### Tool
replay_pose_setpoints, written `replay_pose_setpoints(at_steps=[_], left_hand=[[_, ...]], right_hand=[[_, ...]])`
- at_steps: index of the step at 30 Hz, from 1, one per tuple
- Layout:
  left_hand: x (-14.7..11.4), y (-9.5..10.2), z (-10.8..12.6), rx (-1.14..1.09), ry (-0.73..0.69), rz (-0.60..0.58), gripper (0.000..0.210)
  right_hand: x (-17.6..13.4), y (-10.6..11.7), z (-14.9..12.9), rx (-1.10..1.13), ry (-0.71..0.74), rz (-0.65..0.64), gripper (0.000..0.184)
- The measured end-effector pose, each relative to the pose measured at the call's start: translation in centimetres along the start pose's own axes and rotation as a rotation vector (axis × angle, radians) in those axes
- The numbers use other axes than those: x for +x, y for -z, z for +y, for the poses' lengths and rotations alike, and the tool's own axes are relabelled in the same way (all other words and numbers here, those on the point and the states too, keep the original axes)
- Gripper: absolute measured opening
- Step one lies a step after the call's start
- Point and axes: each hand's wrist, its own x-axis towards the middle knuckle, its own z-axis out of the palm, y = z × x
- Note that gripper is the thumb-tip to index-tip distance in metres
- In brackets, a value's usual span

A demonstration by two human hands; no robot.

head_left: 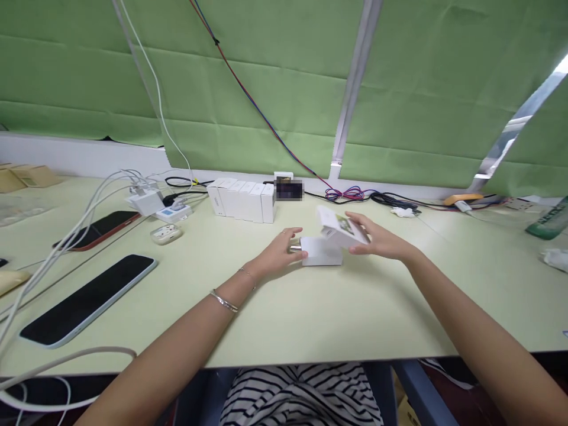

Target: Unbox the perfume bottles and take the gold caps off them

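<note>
A plain white box (322,253) lies on the table in front of me. My left hand (281,251) is curled around its left end, the thumb touching its edge. Between that thumb and fingers shows a small shiny silvery piece (295,247), too small to name. Just above the plain box, a white box with a printed picture (339,228) is tilted in my right hand (375,238). The right fingers and thumb grip its right side, and its lower edge overlaps the plain box in view.
Several white boxes (243,201) stand in a row behind. To the left are a phone (89,299), a reddish-cased phone (109,229), an earbud case (166,234), a power strip (173,212) and white cables. Black cable (393,202) and a green bottle (550,220) are at right.
</note>
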Motion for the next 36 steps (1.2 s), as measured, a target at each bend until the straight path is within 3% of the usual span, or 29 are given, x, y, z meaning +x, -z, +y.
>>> replay_pose_setpoints(at_steps=[2, 5, 7, 11, 13, 15, 17, 20, 23, 30, 36], left_hand=[[0.0, 0.0, -0.3, -0.055, -0.019, -0.098, 0.065], [0.1, 0.3, -0.9, -0.098, -0.030, -0.160, 0.056], [0.1, 0.6, -1.2, -0.124, 0.001, -0.156, 0.052], [0.3, 0.8, -1.2, -0.211, -0.011, 0.057, 0.072], [0.5, 0.7, -0.8, -0.349, -0.077, 0.174, 0.077], [0.8, 0.6, -0.4, -0.512, -0.095, 0.260, 0.069], [1.0, 0.6, -0.2, -0.626, -0.068, 0.358, 0.058], [1.0, 0.6, -0.1, -0.730, -0.028, 0.484, 0.052], [0.9, 0.5, 0.1, -0.828, 0.012, 0.509, 0.055], [0.8, -0.1, 1.0, -0.977, 0.061, 0.473, 0.053], [0.9, -0.7, 0.8, -0.907, 0.005, 0.622, 0.052]], right_hand=[[1.5, -1.4, -1.1, 0.004, 0.057, -0.058, 0.088], [3.5, -3.0, -1.7, 0.002, 0.086, -0.151, 0.084], [4.3, -3.7, -1.9, 0.006, 0.085, -0.133, 0.081], [4.7, -4.2, -2.8, 0.285, 0.101, 0.000, 0.069], [4.6, -4.4, -3.4, 0.469, 0.095, -0.106, 0.063], [4.5, -4.8, -4.0, 0.632, 0.053, -0.265, 0.062], [4.5, -5.4, -4.3, 0.773, 0.017, -0.318, 0.062], [4.6, -6.6, -4.4, 0.851, 0.019, -0.098, 0.058], [4.6, -7.5, -4.4, 0.794, -0.013, 0.158, 0.049], [4.2, -7.8, -5.1, 0.587, -0.031, 0.317, 0.034], [4.3, -7.8, -5.4, 0.483, -0.140, 0.507, 0.040]])
